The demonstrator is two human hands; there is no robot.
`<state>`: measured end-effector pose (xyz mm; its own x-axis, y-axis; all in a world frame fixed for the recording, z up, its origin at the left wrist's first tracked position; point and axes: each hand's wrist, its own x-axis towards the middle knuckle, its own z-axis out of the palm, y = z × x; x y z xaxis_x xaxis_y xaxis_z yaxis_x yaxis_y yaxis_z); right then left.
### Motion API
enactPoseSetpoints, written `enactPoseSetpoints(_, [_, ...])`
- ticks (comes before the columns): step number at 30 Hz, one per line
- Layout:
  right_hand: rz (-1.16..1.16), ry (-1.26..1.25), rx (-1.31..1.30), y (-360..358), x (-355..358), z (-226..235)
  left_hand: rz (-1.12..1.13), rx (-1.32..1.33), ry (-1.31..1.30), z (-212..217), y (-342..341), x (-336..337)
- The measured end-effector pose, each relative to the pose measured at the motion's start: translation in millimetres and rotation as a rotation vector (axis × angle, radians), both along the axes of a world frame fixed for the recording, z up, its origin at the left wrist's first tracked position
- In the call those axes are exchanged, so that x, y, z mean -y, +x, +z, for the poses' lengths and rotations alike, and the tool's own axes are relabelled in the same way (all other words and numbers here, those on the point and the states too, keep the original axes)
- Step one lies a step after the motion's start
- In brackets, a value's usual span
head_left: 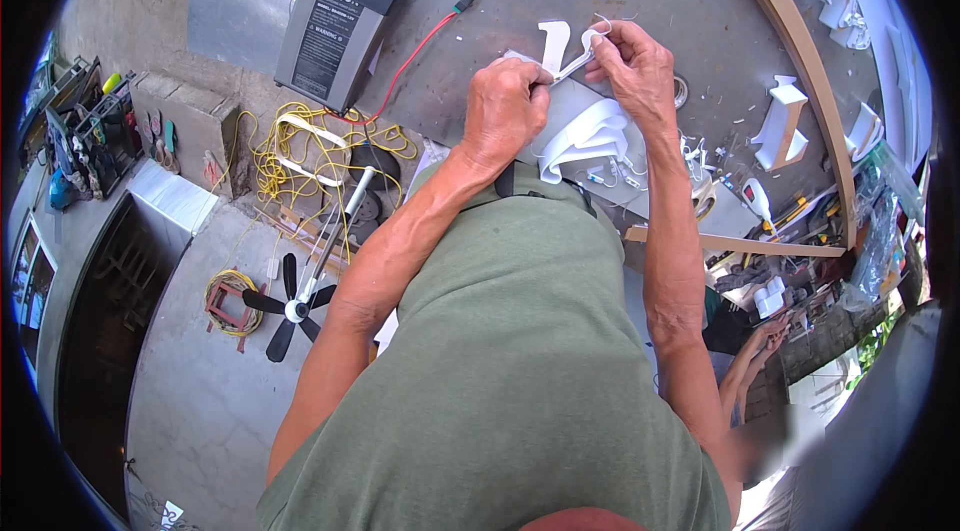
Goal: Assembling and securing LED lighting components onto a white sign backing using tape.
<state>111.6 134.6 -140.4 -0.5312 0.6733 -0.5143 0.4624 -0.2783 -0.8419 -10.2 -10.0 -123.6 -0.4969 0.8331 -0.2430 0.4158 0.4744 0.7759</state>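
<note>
A slim white curved piece (574,66) spans the gap between my two hands over the grey table. My left hand (505,111) is closed on its lower left end, fingers curled. My right hand (635,71) pinches its looped upper end, where a thin white wire sticks out; the fingertips partly cover it. Just beyond, between the hands, stands a flat white hook-shaped piece (553,45); I cannot tell whether it is joined to the held one. Below my right hand, close to my body, lie bent white strips (588,139) in a loose stack.
A grey-black battery (335,31) stands at the left, with a red cable (415,61) beside it. Tangled yellow cord (290,156) and a black-bladed fan (297,311) are lower left. A curved brown strip (800,41) borders the right side. Another person's hands (768,336) show lower right.
</note>
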Motion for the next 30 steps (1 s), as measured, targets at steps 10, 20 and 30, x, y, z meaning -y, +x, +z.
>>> enactPoseSetpoints(10, [0.029, 0.028, 0.031, -1, -1, 3, 0.007, -0.034, 0.037, 0, 5, 0])
enactPoseSetpoints(20, [0.024, 0.040, -0.045, 1, -3, -9, -0.146, -0.148, 0.114, -10, 4, 10])
enactPoseSetpoints(30, [-0.021, -0.049, -0.167, 4, -5, -14, -0.177, -0.195, 0.153, -16, 4, 13])
